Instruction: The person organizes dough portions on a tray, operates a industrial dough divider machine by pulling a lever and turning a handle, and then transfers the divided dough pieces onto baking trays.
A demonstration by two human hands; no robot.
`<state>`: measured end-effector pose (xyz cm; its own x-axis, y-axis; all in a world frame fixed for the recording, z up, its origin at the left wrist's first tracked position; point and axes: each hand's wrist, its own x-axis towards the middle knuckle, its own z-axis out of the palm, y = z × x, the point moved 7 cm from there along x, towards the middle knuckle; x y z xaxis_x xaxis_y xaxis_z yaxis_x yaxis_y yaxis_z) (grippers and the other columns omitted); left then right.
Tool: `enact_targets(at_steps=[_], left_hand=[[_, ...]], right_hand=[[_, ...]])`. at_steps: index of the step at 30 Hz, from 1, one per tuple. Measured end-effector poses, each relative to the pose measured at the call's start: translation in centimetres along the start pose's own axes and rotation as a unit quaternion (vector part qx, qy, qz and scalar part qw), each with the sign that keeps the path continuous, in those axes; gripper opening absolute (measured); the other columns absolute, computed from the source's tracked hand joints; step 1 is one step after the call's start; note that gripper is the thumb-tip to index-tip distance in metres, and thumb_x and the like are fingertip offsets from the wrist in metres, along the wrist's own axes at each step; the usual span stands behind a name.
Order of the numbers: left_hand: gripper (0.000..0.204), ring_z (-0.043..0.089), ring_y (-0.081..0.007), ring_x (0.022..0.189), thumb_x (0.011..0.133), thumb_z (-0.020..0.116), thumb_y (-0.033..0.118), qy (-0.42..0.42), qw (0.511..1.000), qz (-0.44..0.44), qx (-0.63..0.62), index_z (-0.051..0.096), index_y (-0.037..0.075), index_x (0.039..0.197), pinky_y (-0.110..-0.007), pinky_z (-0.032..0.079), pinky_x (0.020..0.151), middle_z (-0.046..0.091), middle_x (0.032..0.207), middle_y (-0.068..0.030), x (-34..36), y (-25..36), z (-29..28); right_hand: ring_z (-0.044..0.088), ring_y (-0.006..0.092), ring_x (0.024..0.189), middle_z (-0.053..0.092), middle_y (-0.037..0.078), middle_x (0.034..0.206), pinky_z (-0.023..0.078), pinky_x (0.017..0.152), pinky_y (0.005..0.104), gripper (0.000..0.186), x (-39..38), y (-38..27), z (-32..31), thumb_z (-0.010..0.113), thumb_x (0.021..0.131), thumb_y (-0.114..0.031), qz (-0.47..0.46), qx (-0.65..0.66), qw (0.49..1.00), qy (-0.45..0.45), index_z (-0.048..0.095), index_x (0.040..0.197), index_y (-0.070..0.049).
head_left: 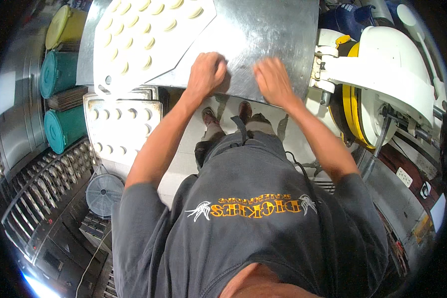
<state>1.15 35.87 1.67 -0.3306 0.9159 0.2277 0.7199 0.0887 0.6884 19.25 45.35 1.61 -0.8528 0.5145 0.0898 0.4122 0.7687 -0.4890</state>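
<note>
On the steel table [263,30], near its front edge, my left hand [207,74] rests with its fingers curled under. Whatever it may cover is hidden by the back of the hand. A little to the right, my right hand [274,82] is also cupped down over the metal, slightly blurred, its fingers bent and pressed together. I cannot see beneath that palm either. To the left of my hands lies a pale tray [176,42] with rows of round, flattened cream-coloured dough pieces [147,61] on it.
A lower tray [124,136] with more round pieces stands left of my legs. Close on the right is a large white machine [382,74] with a yellow-rimmed part. Green tubs [59,130], a yellow tub [62,27] and a metal rack [44,184] line the left side.
</note>
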Motion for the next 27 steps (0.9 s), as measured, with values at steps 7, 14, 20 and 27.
enact_targets(at_steps=[7,14,20,27], left_hand=[[0.013,0.060,-0.0312,0.083,0.080,0.070,0.013,-0.013,0.995,0.048,0.083,0.065,0.007,0.091,-0.042,0.047,0.079,0.064,0.084,-0.0110,-0.8,-2.1,-1.6],[0.016,0.063,-0.0330,0.086,0.080,0.071,0.018,0.027,0.992,0.085,0.094,0.066,0.010,0.093,-0.044,0.051,0.079,0.066,0.085,-0.0112,5.3,0.3,1.2],[0.017,0.062,-0.0348,0.088,0.089,0.066,0.017,0.021,0.999,0.026,0.036,0.066,0.006,0.102,-0.043,0.050,0.080,0.068,0.092,-0.0146,1.1,0.1,1.0],[0.017,0.060,-0.0300,0.084,0.081,0.068,0.009,-0.021,0.996,0.064,0.052,0.067,0.006,0.098,-0.042,0.050,0.080,0.064,0.085,-0.0096,-1.9,-1.9,-1.8]], right_hand=[[0.053,0.0303,0.088,0.055,0.009,0.088,0.040,0.076,0.0465,0.017,-0.6,3.6,-2.0,0.061,0.074,-0.011,0.016,-0.105,0.991,0.081,0.057,0.091,-0.010],[0.055,0.0370,0.087,0.059,0.015,0.087,0.043,0.078,0.0497,0.008,11.2,1.1,-1.7,0.054,0.078,-0.011,-0.005,-0.055,0.981,0.184,0.057,0.084,-0.007],[0.057,0.0361,0.092,0.065,0.013,0.094,0.044,0.085,0.0504,0.012,4.9,1.3,1.2,0.057,0.085,-0.017,0.015,0.036,0.998,0.058,0.061,0.091,-0.007],[0.054,0.0302,0.087,0.058,0.007,0.090,0.042,0.076,0.0438,0.015,-3.4,2.1,-2.4,0.061,0.072,-0.010,-0.019,-0.068,0.991,0.115,0.060,0.087,-0.011]])
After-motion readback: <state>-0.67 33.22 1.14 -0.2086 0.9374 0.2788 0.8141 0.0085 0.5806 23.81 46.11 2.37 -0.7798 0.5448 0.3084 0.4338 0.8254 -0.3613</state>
